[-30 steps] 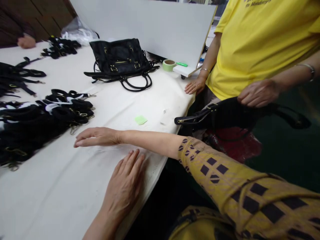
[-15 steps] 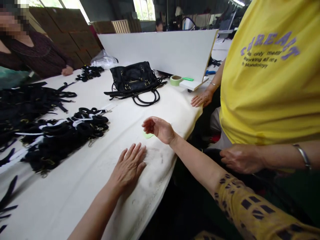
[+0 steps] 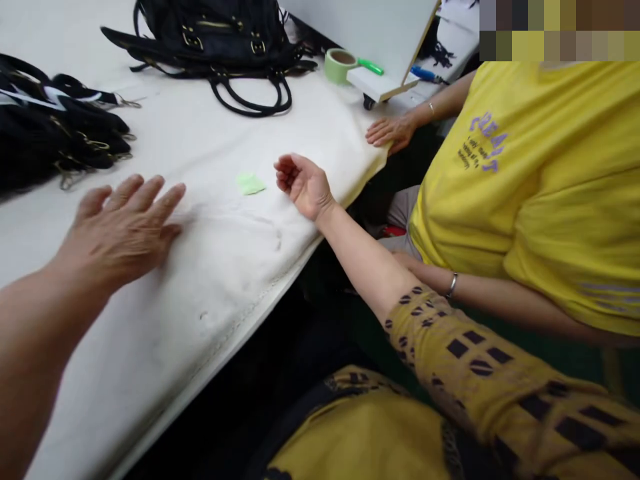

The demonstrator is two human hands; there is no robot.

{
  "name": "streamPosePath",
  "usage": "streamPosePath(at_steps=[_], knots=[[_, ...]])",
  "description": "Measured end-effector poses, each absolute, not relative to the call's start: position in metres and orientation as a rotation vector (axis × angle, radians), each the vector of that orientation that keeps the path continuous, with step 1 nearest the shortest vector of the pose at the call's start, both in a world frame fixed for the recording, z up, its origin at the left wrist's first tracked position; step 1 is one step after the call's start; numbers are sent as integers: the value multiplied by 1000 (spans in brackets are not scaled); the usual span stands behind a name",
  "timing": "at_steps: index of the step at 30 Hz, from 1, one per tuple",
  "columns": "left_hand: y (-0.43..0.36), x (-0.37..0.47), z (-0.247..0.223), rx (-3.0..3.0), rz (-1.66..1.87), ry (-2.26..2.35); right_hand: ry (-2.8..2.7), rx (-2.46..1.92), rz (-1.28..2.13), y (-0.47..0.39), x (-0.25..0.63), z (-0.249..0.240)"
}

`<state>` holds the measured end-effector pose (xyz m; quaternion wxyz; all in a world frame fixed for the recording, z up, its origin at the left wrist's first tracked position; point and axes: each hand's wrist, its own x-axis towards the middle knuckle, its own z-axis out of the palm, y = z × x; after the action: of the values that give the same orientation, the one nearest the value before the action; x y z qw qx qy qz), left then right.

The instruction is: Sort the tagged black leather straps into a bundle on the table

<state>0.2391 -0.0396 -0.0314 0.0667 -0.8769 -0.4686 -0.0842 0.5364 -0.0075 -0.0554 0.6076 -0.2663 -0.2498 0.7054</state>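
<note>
My left hand (image 3: 127, 230) is over the white cloth-covered table (image 3: 190, 280), palm down with the fingers spread and nothing in them. Near the table edge, my right hand (image 3: 304, 187) rests on its side, palm partly turned up. Its fingers are loosely curled and hold nothing. Between the two hands, nearer the right, lies a small light-green paper piece (image 3: 250, 183). Beyond it sits a black handbag (image 3: 220, 40) with brass buckles, its round handles lying toward me on the table.
Black straps with metal clips (image 3: 60, 127) are heaped at the left. A green tape roll (image 3: 341, 65) and a green marker (image 3: 370, 66) are beside a white board (image 3: 360, 27). A co-worker in a yellow shirt (image 3: 525, 200) sits at the right, one hand (image 3: 393, 132) on the table edge.
The view has tilted down and come closer. My left hand has moved left, away from my right hand. The green paper, partly covered before, now shows fully.
</note>
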Motion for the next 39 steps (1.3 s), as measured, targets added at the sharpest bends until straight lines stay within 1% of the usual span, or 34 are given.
streamPosePath(at_steps=[5, 8, 11, 13, 15, 19, 24, 27, 32, 35, 39], knots=[[-99, 230, -19, -2601, -287, -1588, -536, -628, 1640, -12, 536, -49], [-140, 201, -20, -2572, -271, -1699, -552, -726, 1566, -15, 531, -45], [-178, 151, -33, -2476, -191, -1812, -702, -943, 1406, -21, 523, -41], [-199, 117, -47, -2377, -87, -1913, -833, -1020, 1333, -25, 517, -39], [-214, 94, -63, -2291, -77, -2021, -980, -1071, 1284, -27, 514, -38], [-224, 89, -78, -2194, -82, -2159, -1349, -1239, 1047, -29, 507, -29], [-224, 99, -72, -2167, -50, -2245, -1899, -1284, 691, -43, 474, -10], [-226, 100, -71, -2151, -16, -2246, -2169, -1298, 536, -47, 446, -9], [-229, 100, -71, -2144, -19, -2282, -2440, -1472, 391, -28, 411, -17], [-228, 101, -70, -2175, -80, -2322, -2604, -1483, 327, -7, 399, -13], [-229, 105, -63, -2258, -341, -2464, -2856, -1377, 314, 5, 394, 8]])
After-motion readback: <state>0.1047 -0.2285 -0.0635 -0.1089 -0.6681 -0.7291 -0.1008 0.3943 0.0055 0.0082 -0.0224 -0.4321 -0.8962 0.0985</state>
